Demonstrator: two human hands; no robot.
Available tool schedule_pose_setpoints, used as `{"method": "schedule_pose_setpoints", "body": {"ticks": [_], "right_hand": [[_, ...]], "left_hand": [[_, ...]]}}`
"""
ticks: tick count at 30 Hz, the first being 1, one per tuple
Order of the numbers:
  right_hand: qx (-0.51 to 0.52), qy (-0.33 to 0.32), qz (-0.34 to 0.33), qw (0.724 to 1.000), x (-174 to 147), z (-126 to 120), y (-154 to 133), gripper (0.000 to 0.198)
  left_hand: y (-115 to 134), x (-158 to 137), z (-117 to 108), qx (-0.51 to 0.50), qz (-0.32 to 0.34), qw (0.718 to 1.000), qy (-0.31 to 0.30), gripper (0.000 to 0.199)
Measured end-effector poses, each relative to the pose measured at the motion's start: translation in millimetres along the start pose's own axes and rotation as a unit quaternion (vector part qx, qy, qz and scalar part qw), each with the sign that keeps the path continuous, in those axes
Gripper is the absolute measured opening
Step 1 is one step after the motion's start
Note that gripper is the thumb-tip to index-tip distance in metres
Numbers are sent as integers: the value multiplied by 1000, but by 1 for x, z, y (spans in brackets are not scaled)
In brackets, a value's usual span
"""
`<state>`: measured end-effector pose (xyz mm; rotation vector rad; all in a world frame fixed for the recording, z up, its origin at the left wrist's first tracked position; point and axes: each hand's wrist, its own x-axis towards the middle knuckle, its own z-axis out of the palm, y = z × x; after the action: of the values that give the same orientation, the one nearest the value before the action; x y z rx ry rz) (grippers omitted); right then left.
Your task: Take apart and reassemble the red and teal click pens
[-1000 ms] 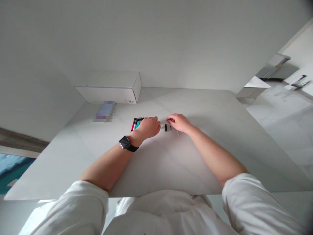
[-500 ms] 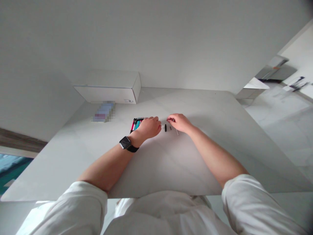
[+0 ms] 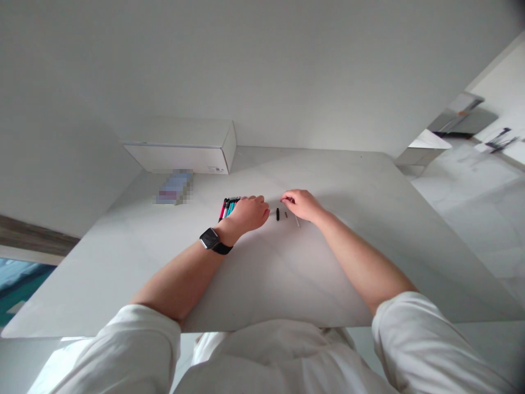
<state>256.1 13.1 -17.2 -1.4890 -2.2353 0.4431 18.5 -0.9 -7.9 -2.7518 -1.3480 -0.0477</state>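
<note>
Right hand (image 3: 302,204) over pale, veined table (image 3: 262,284) — grey wall (image 3: 287,76) behind.

A smartwatch (image 3: 209,238) circles the left wrist (image 3: 228,232), its case a rounded square with a silvery rim and a dark, glossy face; the strap (image 3: 222,249) is plain black. Just beyond the watch, the left hand (image 3: 251,212) is bare. Nearer the body than the watch, the left sleeve (image 3: 135,339) is off-white, short and loose. Right of the watch are the bare right hand (image 3: 302,204) and, lower, a matching right sleeve (image 3: 422,328). Below and right of the watch, the shirt front (image 3: 279,355) is equally pale, softly creased.
</note>
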Motion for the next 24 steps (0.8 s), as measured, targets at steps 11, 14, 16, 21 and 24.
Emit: {"method": "schedule_pose_setpoints", "body": {"ticks": [11,14,16,21,24], "right_hand": [[8,19,10,1000,-1,-11,0,19],[28,33,9,999,0,-23,8,21],[39,37,17,998,-1,-33,16,21],[-3,48,64,997,-2,-52,41,21],[-57,58,86,993,-1,-55,51,37]], "left_hand": [[-25,-1,-24,-13,-50,997,54,41],[-34,-3,-34,-37,-67,993,95,44],[-36,-3,-37,-43,-73,992,96,46],[-29,0,-32,-30,-76,995,56,58],[-26,2,-27,-29,-63,997,33,59]]}}
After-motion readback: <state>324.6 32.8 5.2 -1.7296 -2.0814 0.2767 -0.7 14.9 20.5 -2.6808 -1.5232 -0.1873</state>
